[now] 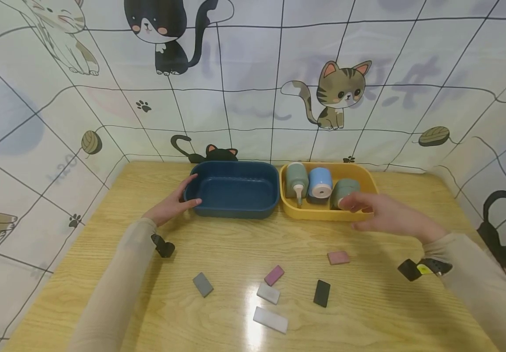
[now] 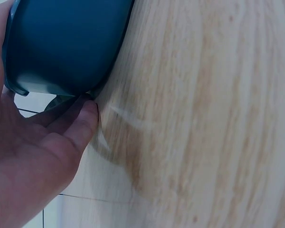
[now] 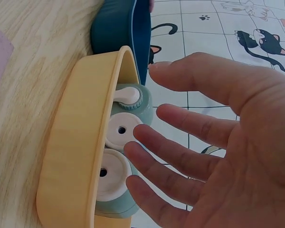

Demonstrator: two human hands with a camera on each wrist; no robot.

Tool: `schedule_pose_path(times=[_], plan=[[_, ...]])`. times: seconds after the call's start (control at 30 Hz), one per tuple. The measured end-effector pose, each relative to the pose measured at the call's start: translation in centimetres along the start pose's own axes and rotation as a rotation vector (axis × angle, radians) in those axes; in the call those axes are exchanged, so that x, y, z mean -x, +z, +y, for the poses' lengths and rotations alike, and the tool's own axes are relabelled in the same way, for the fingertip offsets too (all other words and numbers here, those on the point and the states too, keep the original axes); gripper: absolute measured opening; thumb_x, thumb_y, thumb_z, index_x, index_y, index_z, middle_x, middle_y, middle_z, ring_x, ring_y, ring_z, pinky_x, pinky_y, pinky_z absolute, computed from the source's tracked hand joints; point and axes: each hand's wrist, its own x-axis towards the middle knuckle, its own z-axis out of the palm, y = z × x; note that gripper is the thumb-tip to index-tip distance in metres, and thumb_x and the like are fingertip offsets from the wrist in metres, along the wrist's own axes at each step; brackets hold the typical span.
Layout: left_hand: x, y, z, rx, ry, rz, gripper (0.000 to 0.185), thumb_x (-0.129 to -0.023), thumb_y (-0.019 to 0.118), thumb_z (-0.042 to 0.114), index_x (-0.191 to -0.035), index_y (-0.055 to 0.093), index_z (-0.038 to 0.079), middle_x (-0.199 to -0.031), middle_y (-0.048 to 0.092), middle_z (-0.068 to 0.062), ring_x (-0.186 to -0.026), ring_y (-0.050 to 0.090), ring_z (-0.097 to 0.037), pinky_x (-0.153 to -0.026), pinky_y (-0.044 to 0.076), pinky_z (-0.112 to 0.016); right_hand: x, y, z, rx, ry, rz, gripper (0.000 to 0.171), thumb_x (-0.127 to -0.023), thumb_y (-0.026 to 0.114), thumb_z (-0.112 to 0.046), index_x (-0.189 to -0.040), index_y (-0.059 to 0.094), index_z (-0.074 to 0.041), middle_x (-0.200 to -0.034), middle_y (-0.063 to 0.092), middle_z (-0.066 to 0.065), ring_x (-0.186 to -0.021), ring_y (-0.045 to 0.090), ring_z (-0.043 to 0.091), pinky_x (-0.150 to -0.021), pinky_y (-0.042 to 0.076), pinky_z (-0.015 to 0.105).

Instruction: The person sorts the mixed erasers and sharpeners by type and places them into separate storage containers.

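Note:
At the back of the table stands a dark blue tray (image 1: 235, 214). My left hand (image 1: 171, 205) holds its left end, fingers and thumb spread around the corners; the left wrist view shows fingertips against the tray wall (image 2: 61, 52). Beside it, a yellow tray (image 1: 319, 214) contains a green pump bottle (image 1: 297, 178), a light blue bottle (image 1: 320, 180) and another green bottle (image 1: 345, 188). My right hand (image 1: 385, 212) hovers over the yellow tray's right front, fingers loosely spread, its fingertips overlapping the right green bottle. In the right wrist view nothing lies between those fingers (image 3: 180, 178).
Several small flat blocks lie in front of the trays: grey (image 1: 202, 284), magenta (image 1: 274, 275), pink (image 1: 338, 257), black (image 1: 322, 293), and two white ones, a short (image 1: 268, 293) and a longer (image 1: 270, 320). A cat-patterned cloth (image 1: 253, 107) hangs behind the table.

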Motion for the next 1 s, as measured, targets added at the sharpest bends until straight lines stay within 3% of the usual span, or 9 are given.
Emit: schedule_pose_path(times=[0.33,0.57,0.83,1.0], plan=[[0.1,0.1,0.1,-0.004,-0.004,0.001,0.078,-0.097,0.06,0.031,-0.155,0.008,0.038,-0.16,-0.008,0.001,-0.144,-0.008,-0.03,-0.109,0.009,-0.062,0.1,0.8,0.3,-0.084,-0.008,-0.039,0.04,-0.086,0.072,-0.006,-0.122,0.057,0.002,-0.121,0.06,0.016,-0.112,0.055,0.036,-0.092,0.046,0.051],[0.1,0.0,0.1,-0.012,-0.001,0.003,0.078,-0.097,0.06,0.031,-0.155,0.007,0.039,-0.16,-0.008,0.001,-0.144,-0.009,-0.031,-0.109,0.009,-0.063,0.4,1.7,0.7,-0.102,-0.02,-0.076,0.043,-0.085,0.073,-0.009,-0.124,0.057,0.0,-0.119,0.061,0.008,-0.111,0.056,0.033,-0.093,0.046,0.049],[0.1,0.0,0.1,-0.02,0.007,0.009,0.079,-0.097,0.061,0.03,-0.155,0.008,0.037,-0.161,-0.007,0.001,-0.144,-0.007,-0.03,-0.11,0.011,-0.061,0.4,2.9,1.5,-0.162,0.02,-0.117,0.044,-0.086,0.071,-0.006,-0.126,0.054,0.002,-0.119,0.059,0.014,-0.11,0.056,0.033,-0.092,0.047,0.049],[0.1,0.0,0.1,-0.019,0.004,0.008,0.079,-0.097,0.061,0.031,-0.155,0.008,0.037,-0.161,-0.007,0.001,-0.144,-0.007,-0.031,-0.109,0.012,-0.061,0.4,3.7,1.8,-0.196,-0.013,-0.138,0.044,-0.086,0.071,-0.005,-0.125,0.054,0.002,-0.115,0.06,0.014,-0.107,0.057,0.036,-0.089,0.048,0.048]])
